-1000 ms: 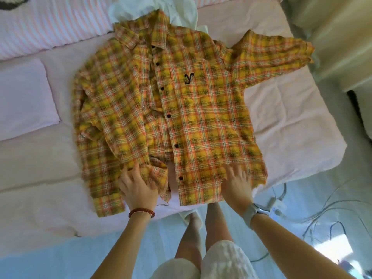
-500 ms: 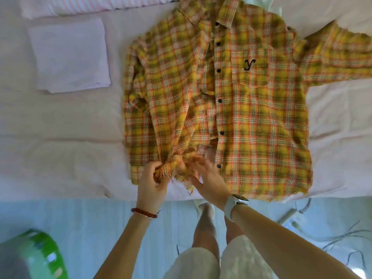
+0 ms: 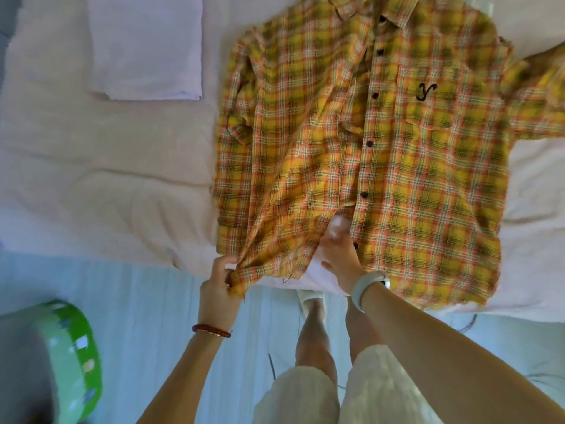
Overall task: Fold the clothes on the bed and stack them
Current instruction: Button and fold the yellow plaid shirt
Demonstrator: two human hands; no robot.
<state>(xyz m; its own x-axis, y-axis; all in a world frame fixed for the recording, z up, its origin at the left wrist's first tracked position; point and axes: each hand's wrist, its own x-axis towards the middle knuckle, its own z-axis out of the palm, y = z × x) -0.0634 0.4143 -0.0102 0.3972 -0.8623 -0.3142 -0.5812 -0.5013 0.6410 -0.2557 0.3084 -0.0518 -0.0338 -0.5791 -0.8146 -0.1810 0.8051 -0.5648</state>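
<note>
At bed (image 3: 107, 185) edge, head view: shirt (image 3: 397, 166) lies front-up, collar far, hem near, long axis running away from the person. Left hand (image 3: 218, 289) pinches the hem's left corner, fabric drawn taut toward it. Right hand (image 3: 337, 255) lies at the open placket gap, fingers blurred, so cannot tell its grip. Left panel sits nearest left hand; folded cloth (image 3: 146, 47) well apart, far-left.

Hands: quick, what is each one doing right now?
Left hand: grips the hem of the yellow plaid flannel shirt.
Right hand: fingers blurred, cannot be told.
</note>
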